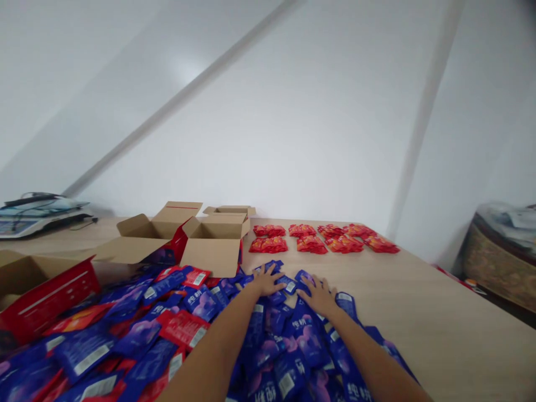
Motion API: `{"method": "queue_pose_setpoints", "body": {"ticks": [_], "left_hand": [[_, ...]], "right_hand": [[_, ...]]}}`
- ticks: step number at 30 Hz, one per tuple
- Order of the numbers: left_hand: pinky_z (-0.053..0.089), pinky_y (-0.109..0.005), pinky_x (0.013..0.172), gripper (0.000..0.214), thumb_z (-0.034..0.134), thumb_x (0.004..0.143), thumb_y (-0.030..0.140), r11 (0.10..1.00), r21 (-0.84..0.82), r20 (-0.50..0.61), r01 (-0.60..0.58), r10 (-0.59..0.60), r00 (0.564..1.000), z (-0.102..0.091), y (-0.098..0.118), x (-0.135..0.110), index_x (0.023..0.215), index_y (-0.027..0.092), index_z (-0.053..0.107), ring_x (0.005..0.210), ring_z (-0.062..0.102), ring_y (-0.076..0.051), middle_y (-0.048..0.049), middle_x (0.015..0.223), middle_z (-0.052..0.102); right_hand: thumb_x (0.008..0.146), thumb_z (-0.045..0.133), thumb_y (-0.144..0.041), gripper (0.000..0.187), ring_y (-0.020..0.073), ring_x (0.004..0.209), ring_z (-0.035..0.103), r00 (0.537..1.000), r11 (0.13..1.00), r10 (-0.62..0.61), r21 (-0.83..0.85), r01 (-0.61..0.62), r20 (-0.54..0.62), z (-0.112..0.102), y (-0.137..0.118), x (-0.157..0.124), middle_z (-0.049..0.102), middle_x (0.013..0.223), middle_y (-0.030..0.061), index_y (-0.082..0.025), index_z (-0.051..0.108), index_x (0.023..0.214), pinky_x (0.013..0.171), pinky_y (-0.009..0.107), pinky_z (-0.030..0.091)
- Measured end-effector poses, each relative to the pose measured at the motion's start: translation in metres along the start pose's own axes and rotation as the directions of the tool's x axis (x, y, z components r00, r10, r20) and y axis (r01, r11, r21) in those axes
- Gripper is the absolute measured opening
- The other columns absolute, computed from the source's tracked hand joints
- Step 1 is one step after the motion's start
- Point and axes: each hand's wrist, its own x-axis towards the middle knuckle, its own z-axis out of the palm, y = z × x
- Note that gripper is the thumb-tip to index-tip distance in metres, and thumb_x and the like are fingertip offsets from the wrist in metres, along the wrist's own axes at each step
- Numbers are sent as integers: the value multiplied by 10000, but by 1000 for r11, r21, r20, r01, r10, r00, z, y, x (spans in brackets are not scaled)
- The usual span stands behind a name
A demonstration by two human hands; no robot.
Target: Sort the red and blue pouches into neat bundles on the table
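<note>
One camera only, worn on the person's head — it looks forward across the wooden table (419, 312) toward the white wall (318, 139) at the far side. It sits close above the near packets (138, 335) — both forearms enter from the bottom edge.

Both hands, left hand (265, 281) beside right hand (320, 294), lie on the packet heap (176, 329); open boxes (184, 237) behind-left, packet stacks (324, 238) behind-right on the table (439, 312).
</note>
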Motion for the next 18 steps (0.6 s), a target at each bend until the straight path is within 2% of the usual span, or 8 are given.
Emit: {"method": "queue_pose_setpoints", "body": {"ticks": [8, 18], "left_hand": [[71, -697, 986, 678, 218, 774, 747, 997, 30, 19, -64, 64, 998, 7, 8, -49, 1370, 430, 287, 1369, 41, -411, -10, 1531, 101], [71, -700, 985, 702, 205, 772, 753, 994, 13, 36, -108, 107, 994, 11, 30, -106, 1379, 408, 283, 1368, 51, -410, -15, 1530, 106]], "right_hand": [[801, 210, -709, 644, 350, 1383, 87, 987, 990, -141, 26, 139, 72, -6, -9, -51, 187, 1522, -11, -439, 245, 1384, 1020, 637, 80], [805, 192, -713, 637, 330, 1388, 88, 976, 978, -207, 19, 206, 73, -2, -6, -102, 193, 1521, -19, -448, 240, 1382, 1033, 616, 84]]}}
